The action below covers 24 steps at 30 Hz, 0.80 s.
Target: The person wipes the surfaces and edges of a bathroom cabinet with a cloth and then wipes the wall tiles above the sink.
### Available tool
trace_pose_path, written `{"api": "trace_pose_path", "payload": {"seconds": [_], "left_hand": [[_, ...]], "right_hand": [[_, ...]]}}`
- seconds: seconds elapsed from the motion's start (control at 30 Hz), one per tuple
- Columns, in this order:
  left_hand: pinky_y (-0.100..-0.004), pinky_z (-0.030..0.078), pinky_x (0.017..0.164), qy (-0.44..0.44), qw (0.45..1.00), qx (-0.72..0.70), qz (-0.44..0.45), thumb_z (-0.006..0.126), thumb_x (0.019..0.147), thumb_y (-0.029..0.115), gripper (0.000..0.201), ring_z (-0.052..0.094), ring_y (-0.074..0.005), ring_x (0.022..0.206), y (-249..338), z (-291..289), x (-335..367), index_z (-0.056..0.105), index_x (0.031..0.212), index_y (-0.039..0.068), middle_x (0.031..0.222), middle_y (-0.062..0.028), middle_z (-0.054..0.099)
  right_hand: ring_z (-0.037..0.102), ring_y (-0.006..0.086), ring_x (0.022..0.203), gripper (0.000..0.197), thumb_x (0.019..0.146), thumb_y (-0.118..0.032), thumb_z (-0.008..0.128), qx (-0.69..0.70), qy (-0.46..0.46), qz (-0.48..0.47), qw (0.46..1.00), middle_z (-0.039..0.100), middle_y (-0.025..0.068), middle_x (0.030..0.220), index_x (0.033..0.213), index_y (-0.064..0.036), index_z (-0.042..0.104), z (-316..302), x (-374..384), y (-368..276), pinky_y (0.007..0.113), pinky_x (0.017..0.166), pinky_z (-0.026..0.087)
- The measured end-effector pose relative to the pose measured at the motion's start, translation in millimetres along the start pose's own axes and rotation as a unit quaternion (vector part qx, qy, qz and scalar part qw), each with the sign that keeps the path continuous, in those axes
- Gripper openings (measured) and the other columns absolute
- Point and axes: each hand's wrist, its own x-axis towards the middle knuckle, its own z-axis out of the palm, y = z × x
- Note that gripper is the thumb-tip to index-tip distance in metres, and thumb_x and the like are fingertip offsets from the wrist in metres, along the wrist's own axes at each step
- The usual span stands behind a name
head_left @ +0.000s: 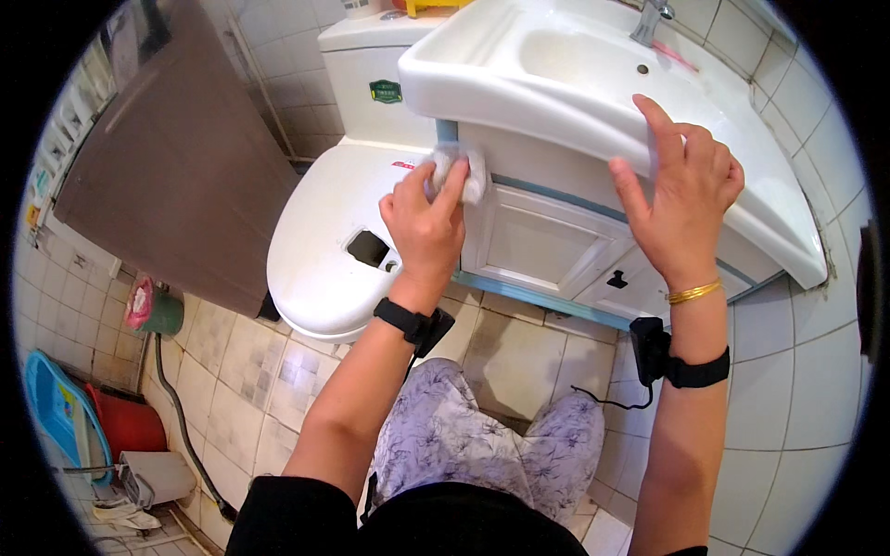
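Head view: two hands at a bathroom vanity.
The left hand (425, 215) grips a white cloth (461, 172), pressing it against the cabinet (547, 236) at its upper left corner, beside the toilet (324, 250). The right hand (681, 190) lies open, fingers spread, on the sink (519, 93) front edge.

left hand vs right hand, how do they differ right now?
The left hand presses a white cloth against the cabinet corner; the right hand holds nothing. The left hand's fingers curl on the cloth; the right hand lies spread on the basin rim. Only the right wrist has a gold bangle. Both wear black wrist straps.
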Motion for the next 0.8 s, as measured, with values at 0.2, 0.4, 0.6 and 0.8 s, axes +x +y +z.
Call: {"api": "trace_pose_path", "payload": {"seconds": [0.2,0.4,0.6,0.8], "left_hand": [[-0.0417,0.041,0.080,0.010,0.998,-0.021,-0.050,0.069,0.071,0.002,0.055,0.059,-0.0279,0.101,10,11,-13,0.069,0.123,0.020,0.114,-0.0104,0.061],[-0.0415,0.041,0.079,-0.004,0.996,-0.036,-0.083,0.069,0.072,0.002,0.055,0.056,-0.0297,0.106,24,7,1,0.069,0.125,0.018,0.114,-0.0118,0.057],[-0.0441,0.047,0.082,0.016,0.992,-0.099,-0.072,0.071,0.073,-0.001,0.051,0.057,-0.0352,0.104,9,25,-14,0.069,0.122,0.013,0.115,-0.0161,0.058],[-0.0444,0.050,0.086,-0.084,0.985,-0.111,-0.097,0.070,0.075,-0.002,0.049,0.058,-0.0394,0.103,-4,29,-83,0.068,0.123,0.011,0.115,-0.0203,0.058]], "right_hand": [[0.045,0.0231,0.104,0.056,0.084,-0.044,0.068,0.008,0.001,0.005,1.000,0.049,0.0022,0.103,0.136,-0.0289,0.056,1,0,4,0.048,0.101,0.027],[0.045,0.0236,0.104,0.056,0.085,-0.043,0.068,0.008,-0.007,0.005,1.000,0.050,0.0027,0.104,0.137,-0.0292,0.055,2,-2,4,0.050,0.101,0.027],[0.045,0.0244,0.104,0.057,0.085,-0.042,0.068,0.011,-0.006,0.000,1.000,0.049,0.0028,0.105,0.138,-0.0293,0.055,3,-3,3,0.050,0.102,0.027],[0.046,0.0235,0.104,0.056,0.084,-0.041,0.069,0.014,0.000,0.005,1.000,0.049,0.0022,0.104,0.137,-0.0297,0.055,4,-3,5,0.049,0.101,0.028]]}}
